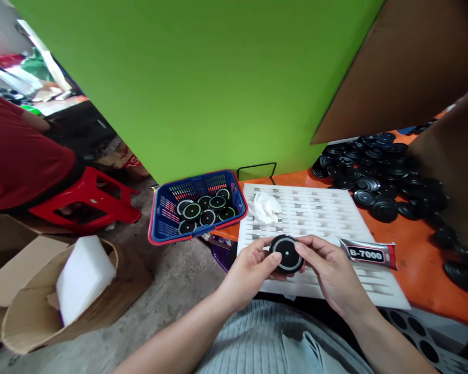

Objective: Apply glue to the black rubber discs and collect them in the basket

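Note:
A round black disc (286, 254) with a pale ring on its face is held between both hands. My left hand (253, 265) grips its left edge, thumb on top. On the opposite edge, my right hand (327, 265) is closed with its fingers on the rim. Beneath them lies a white foam tray (315, 200) with rows of slots, several holding small metal pieces. A B-7000 glue tube (368, 253) rests on the foam beside my right hand. Crumpled white tissue (265, 209) sits farther back. Similar ringed discs (191, 211) lie in a blue basket (166, 223) at the left.
Many black discs (378, 171) are piled on the orange table (417, 275) at right, near brown cardboard (452, 150). A green panel (226, 88) rises behind. To the left are a red stool (89, 200), a seated person in red (19, 156), and a carton (27, 322) holding white foam.

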`<state>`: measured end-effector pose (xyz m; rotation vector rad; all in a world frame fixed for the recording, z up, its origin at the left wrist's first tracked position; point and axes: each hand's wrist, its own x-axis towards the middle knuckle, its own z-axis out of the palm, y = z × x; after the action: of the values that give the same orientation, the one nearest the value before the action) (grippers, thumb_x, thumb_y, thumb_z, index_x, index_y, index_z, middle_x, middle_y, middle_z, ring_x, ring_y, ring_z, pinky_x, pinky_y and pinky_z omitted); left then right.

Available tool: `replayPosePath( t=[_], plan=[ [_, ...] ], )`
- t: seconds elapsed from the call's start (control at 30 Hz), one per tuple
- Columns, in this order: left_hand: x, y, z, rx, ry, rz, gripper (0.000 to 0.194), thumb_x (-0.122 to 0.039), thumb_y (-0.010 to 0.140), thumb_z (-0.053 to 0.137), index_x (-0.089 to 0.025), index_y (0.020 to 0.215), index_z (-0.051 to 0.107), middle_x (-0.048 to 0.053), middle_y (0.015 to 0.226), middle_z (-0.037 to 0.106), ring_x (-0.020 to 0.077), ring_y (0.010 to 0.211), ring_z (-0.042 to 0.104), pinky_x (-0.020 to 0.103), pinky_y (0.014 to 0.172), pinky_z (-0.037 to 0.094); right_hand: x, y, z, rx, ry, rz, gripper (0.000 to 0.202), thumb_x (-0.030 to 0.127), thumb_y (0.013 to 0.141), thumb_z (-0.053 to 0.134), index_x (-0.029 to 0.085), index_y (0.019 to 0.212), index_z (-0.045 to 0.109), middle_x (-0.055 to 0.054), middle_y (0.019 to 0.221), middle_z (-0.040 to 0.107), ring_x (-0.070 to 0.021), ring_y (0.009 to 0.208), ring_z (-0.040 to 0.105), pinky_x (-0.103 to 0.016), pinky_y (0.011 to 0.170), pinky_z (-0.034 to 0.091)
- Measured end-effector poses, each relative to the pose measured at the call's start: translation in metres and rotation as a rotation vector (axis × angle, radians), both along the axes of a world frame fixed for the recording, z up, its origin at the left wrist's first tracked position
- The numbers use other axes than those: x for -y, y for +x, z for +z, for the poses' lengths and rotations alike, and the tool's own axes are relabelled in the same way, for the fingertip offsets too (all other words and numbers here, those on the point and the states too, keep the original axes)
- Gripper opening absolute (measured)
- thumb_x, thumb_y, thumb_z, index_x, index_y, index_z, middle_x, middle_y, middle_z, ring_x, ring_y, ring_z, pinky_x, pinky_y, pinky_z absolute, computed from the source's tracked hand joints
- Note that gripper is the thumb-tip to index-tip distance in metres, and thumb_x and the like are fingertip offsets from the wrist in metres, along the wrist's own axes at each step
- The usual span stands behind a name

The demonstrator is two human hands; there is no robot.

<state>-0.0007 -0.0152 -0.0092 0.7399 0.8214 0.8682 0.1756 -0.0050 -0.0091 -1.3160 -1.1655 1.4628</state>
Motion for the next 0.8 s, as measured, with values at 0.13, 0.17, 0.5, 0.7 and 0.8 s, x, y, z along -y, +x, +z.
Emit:
replayPosePath(
  t=[0.13,0.17,0.5,0.7,0.8],
  plan=[
    [0.003,-0.004,0.001,-0.308,0.032,-0.023,0.037,-0.050,0.086,0.063,-0.013,0.086,0.060,0.007,0.073,0.071,0.0152,0.061,0.066,0.024,0.059,0.051,0.000,0.000,-0.001,0.012,-0.032,0.002,0.033,0.047,0.081,0.070,0.020,0.101,0.070,-0.003,0.086,0.069,-0.0133,0.068,0.058,-0.024,0.059,0.051],
    [0.004,-0.006,0.002,-0.370,0.037,-0.039,0.039,-0.052,0.086,0.061,-0.014,0.080,0.059,0.006,0.068,0.069,0.0144,0.057,0.064,0.024,0.055,0.050,0.001,0.000,-0.001,0.047,-0.028,0.030,0.034,0.047,0.082,0.070,0.020,0.102,0.070,-0.003,0.086,0.069,-0.0137,0.069,0.059,-0.024,0.060,0.051],
    [0.000,-0.041,0.034,-0.803,0.311,-0.163,0.034,-0.047,0.094,0.042,-0.021,0.073,0.049,0.004,0.061,0.064,0.0160,0.054,0.064,0.023,0.048,0.045,-0.004,-0.024,0.005,0.189,0.162,0.115,0.031,0.049,0.086,0.063,0.019,0.088,0.069,-0.001,0.067,0.064,-0.0134,0.058,0.057,-0.022,0.052,0.051],
    [-0.079,-0.118,0.051,-1.264,0.384,-0.018,0.032,-0.041,0.088,0.050,-0.019,0.065,0.054,0.002,0.055,0.061,0.0141,0.049,0.054,0.025,0.051,0.037,0.001,0.002,0.005,0.411,0.312,0.103,0.043,0.045,0.088,0.063,0.027,0.126,0.060,-0.006,0.113,0.068,-0.0159,0.084,0.068,-0.022,0.066,0.059],
    [-0.111,-0.137,0.038,-1.417,0.402,-0.108,0.029,-0.034,0.075,0.065,-0.019,0.052,0.054,0.001,0.049,0.058,0.0143,0.048,0.053,0.025,0.053,0.036,0.007,0.026,0.007,0.554,0.410,0.168,0.030,0.042,0.090,0.061,0.027,0.115,0.066,-0.005,0.112,0.069,-0.0158,0.084,0.068,-0.022,0.068,0.060]
  ],
)
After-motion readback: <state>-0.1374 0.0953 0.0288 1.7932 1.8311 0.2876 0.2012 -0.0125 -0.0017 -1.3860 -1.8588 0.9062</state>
